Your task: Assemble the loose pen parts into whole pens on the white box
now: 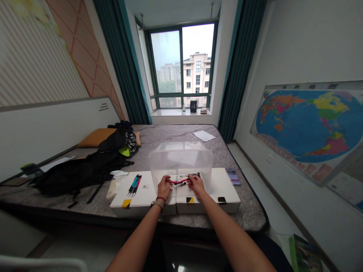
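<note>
Both hands are in front of a clear plastic box (pixel 181 160) that lies across two white boxes. My left hand (pixel 165 187) pinches the left end of a thin red pen (pixel 176 183). The fingers of my right hand (pixel 196 184) are closed round the pen's other end, near some small dark parts whose shape I cannot make out. Just below the red pen is a small black piece (pixel 180 184). To the left of my left hand, several pens (pixel 134 185) in teal, blue and red with black grips lie side by side on the white box (pixel 146 198).
The boxes rest on a mattress (pixel 170 132). A black backpack (pixel 82 166) lies to the left, and crumpled white tissue (pixel 119 173) is beside the boxes. A blurred purple item (pixel 234 176) sits at right, with a white paper sheet (pixel 204 135) farther back.
</note>
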Available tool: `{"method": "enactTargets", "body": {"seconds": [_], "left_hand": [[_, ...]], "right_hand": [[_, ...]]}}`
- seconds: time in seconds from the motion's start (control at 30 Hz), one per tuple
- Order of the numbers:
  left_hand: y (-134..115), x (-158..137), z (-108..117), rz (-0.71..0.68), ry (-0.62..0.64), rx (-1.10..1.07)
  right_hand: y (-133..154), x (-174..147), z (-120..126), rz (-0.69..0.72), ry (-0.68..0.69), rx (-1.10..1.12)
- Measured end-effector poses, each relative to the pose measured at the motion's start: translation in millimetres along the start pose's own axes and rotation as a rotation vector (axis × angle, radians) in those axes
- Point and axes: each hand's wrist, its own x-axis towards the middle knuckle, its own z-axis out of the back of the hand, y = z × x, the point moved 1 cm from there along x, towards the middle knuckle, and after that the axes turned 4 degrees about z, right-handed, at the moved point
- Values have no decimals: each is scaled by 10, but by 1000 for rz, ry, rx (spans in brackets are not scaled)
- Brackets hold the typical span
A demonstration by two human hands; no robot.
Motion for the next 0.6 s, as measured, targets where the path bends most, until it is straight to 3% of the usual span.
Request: {"method": "enactTargets", "body": {"seconds": [0.6], "left_hand": [[-33,-15,-10,18,42,-51]], "right_hand": [[-15,13,20,-8,-8,7]]}}
